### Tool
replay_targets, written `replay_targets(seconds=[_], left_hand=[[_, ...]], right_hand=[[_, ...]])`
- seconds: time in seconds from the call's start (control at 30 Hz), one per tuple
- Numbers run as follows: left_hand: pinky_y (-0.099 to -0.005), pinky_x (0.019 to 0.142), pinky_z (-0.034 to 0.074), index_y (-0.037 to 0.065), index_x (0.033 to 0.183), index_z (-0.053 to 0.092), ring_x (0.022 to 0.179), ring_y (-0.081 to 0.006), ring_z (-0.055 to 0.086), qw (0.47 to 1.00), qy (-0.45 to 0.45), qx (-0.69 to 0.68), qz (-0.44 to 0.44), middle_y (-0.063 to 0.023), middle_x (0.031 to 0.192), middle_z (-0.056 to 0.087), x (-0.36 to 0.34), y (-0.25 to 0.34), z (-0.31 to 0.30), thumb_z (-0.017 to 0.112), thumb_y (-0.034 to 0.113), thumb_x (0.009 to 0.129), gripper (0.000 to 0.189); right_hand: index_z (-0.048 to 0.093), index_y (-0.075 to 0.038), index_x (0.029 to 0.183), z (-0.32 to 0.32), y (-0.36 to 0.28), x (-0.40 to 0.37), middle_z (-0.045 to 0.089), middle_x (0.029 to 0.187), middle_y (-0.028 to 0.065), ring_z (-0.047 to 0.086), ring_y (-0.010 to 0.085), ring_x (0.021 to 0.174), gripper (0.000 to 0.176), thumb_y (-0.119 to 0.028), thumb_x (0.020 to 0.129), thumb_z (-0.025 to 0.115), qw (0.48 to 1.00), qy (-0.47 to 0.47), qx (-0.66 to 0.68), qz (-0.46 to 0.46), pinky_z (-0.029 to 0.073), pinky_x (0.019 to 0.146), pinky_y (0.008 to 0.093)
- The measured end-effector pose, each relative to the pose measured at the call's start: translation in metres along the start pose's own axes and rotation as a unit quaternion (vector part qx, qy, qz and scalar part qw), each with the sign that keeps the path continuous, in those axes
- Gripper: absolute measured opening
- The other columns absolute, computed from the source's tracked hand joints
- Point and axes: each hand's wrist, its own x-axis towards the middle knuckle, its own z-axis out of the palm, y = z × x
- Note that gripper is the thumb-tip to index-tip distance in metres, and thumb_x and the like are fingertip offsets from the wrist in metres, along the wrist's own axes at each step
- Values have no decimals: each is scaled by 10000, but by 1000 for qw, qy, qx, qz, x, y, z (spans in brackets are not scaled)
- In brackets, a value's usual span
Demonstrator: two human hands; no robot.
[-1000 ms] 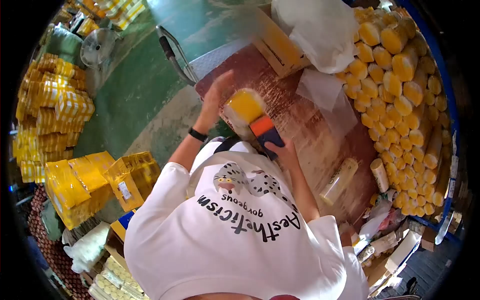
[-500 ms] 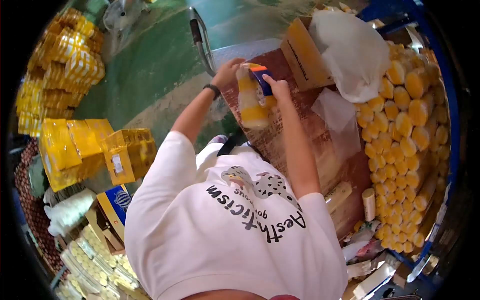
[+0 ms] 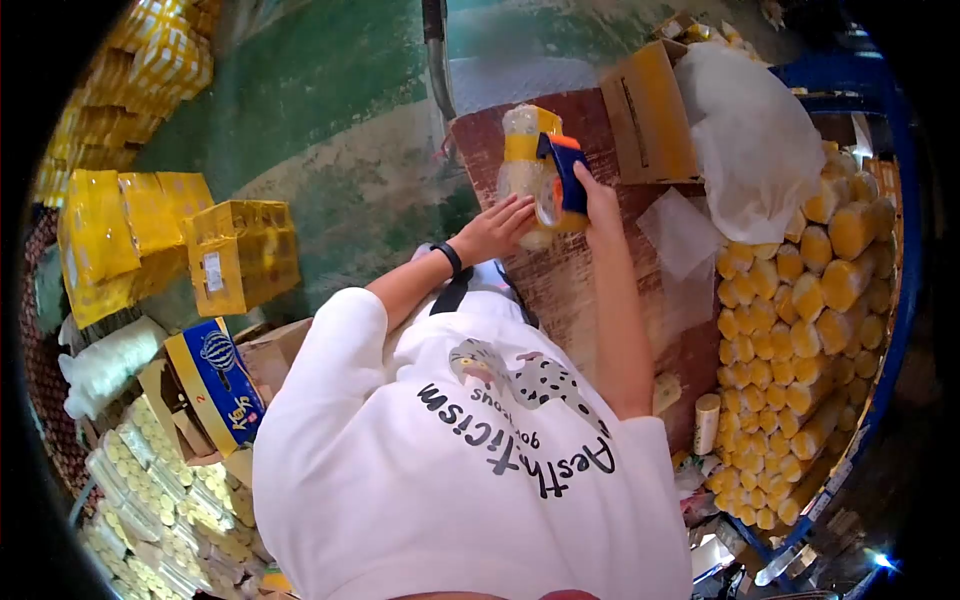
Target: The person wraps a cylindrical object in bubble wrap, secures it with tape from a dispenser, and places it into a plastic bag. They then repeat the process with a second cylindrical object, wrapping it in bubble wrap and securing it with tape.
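Note:
A package in clear wrap (image 3: 522,180), with a yellow tape band around it, lies on the worn red-brown tabletop (image 3: 560,285). My right hand (image 3: 597,203) is closed around a blue tape dispenser (image 3: 570,178) with an orange part, held against the package's right side. A roll of tape shows beside it, partly covered. My left hand (image 3: 497,228) rests on the near left side of the package, fingers stretched out and lying flat.
An open cardboard box (image 3: 650,115) and a white plastic bag (image 3: 745,140) stand right of the package. Beyond them, many yellow-ended rolls (image 3: 790,350) fill a blue-framed rack (image 3: 905,300). Yellow taped cartons (image 3: 240,255) and a blue-yellow box (image 3: 215,385) are at left.
My left hand has moved from the package's far end to its near left side. The tape dispenser now sits lower along the right side, and the yellow band appears nearer the far end.

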Motion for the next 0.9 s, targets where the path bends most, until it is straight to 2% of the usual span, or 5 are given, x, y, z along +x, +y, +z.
replay_targets(seconds=[0.43, 0.67, 0.73, 0.8, 0.9], left_hand=[[-395, 1052, 381, -30, 1223, 537, 1244, -277, 467, 998, 53, 19, -34, -141, 1308, 495, -2, 10, 10, 553, 107, 818, 428], [-383, 1053, 366, -13, 1243, 527, 1265, -266, 443, 998, 31, 58, -11, -137, 1335, 476, -2, 11, 11, 607, 192, 720, 567], [-383, 1050, 368, -14, 1242, 528, 1261, -268, 445, 998, 31, 53, 0, -142, 1334, 477, 0, 12, 6, 601, 187, 730, 554], [-383, 1045, 373, -14, 1237, 530, 1255, -271, 452, 997, 38, 72, 14, -145, 1325, 483, 3, 11, 5, 593, 174, 743, 533], [-383, 1034, 390, -20, 1232, 534, 1251, -274, 456, 993, 52, 102, 24, -145, 1322, 483, 1, 10, 13, 576, 123, 784, 472]], right_hand=[[612, -35, 860, -31, 47, -165, 593, 672, 39, 549, 126, 502, 283, -315, 878, 643, 982, 10, 188, 31, 442, 458, 265], [591, -89, 816, -50, -54, -181, 564, 631, 27, 533, 125, 551, 182, -254, 887, 617, 959, 3, 280, -49, 433, 521, 263], [593, -33, 928, -62, -87, -163, 614, 763, 74, 588, 169, 666, 243, -275, 905, 595, 957, -71, 278, -43, 500, 626, 293], [585, -31, 1053, -55, -122, -144, 631, 958, 97, 620, 209, 815, 270, -261, 911, 576, 931, -29, 359, -64, 522, 796, 356], [580, 2, 1016, -43, -163, -152, 638, 841, 61, 625, 170, 747, 197, -160, 941, 496, 936, -58, 329, -109, 529, 744, 291]])
